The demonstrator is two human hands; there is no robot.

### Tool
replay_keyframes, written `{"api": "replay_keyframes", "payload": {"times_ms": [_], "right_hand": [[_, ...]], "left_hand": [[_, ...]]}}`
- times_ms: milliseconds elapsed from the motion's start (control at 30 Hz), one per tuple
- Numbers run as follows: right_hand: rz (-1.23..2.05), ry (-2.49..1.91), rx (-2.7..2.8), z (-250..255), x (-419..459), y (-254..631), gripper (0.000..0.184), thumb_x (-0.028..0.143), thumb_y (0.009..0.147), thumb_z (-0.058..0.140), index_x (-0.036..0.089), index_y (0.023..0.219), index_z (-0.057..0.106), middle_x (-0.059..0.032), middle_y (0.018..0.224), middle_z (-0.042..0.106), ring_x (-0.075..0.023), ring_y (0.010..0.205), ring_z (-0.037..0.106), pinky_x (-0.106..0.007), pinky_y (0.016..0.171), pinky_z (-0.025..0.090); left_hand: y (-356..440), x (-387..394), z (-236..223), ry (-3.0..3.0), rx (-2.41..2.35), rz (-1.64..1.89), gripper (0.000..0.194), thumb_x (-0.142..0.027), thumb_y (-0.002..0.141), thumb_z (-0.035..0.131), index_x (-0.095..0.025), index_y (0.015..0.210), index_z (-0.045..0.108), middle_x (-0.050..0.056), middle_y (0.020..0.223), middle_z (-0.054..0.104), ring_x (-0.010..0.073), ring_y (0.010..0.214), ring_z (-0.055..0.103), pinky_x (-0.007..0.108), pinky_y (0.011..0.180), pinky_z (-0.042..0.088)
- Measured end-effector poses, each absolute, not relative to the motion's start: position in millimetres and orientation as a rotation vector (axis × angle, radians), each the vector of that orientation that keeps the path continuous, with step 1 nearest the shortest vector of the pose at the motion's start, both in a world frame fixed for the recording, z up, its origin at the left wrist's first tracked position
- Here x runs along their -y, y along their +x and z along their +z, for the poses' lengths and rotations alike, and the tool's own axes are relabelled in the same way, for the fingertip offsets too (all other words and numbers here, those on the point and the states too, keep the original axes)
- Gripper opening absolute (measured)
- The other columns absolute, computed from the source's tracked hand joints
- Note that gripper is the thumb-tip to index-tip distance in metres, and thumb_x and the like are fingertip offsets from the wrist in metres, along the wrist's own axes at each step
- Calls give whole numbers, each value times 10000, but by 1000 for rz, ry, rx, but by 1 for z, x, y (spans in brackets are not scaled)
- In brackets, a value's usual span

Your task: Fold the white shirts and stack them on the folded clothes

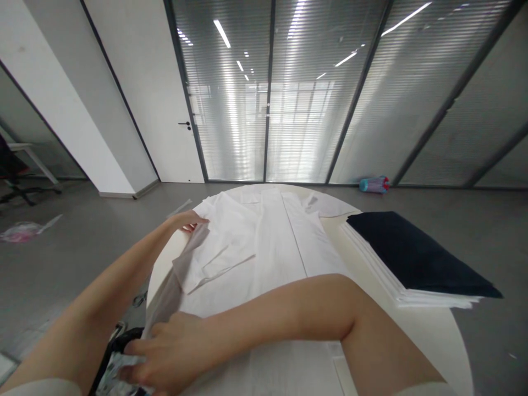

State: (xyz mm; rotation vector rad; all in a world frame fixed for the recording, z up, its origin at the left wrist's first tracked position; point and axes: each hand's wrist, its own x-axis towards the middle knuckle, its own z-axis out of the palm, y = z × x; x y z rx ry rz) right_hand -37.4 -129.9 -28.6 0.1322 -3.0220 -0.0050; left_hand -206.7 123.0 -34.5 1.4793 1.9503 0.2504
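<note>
Head view, white shirt (274,242), left hand (186,220) pinching its edge, right hand (175,347) alongside, grip unclear

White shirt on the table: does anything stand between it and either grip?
Nothing visible blocks the white shirt. The left grip touches its left edge; the right grip is by its near left side, contact unclear. The dark folded cloth lies off to the right.

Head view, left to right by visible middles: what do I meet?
Office chair → left hand at the shirt's edge → white shirt spread on the table → dark folded fabric lying on the white stack.
</note>
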Motion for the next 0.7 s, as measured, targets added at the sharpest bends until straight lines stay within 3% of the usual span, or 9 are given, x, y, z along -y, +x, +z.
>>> {"api": "replay_keyframes", "payload": {"times_ms": [133,233,367,467,533,700], "right_hand": [[33,193,3131,-47,131,-65,487,559,948,553,194,1252,659,-73,1167,718,-231,874,737,-328,520,552],[56,250,3151,-53,128,-79,317,472,948,599,213,1069,736,-50,933,763,-225,820,738,-310,529,539],[67,264,3171,-54,125,-95,170,282,951,606,247,921,770,-37,994,767,-183,810,724,-277,541,516],[39,270,3325,-53,123,-107,204,116,873,637,263,852,777,-17,959,773,-161,793,707,-260,565,500],[3,286,3369,-51,121,-110,197,111,850,659,267,863,778,-15,956,773,-161,769,697,-264,561,487],[-23,285,3164,-42,114,-88,266,121,951,523,260,1005,743,0,1073,746,-150,819,699,-263,506,435]], "left_hand": [[-206,-122,-32,1424,-1891,278,451,-499,659,829,-155,869,628,7,744,641,124,633,572,241,620,499],[-203,-125,-32,1432,-1901,306,443,-480,636,852,-155,836,629,-17,683,591,110,597,533,241,607,489],[-203,-129,-32,1455,-1930,328,418,-461,618,865,-160,816,654,-20,663,580,109,579,525,246,596,490],[-204,-129,-34,1469,-1958,343,402,-450,623,861,-163,830,671,-1,700,615,119,596,552,243,590,497],[-204,-129,-36,1482,-1979,358,381,-434,643,847,-161,845,676,17,733,638,126,612,570,235,580,499],[-200,-127,-37,1526,-2011,395,329,-380,677,819,-149,881,701,40,748,662,150,645,606,225,564,501]]}}
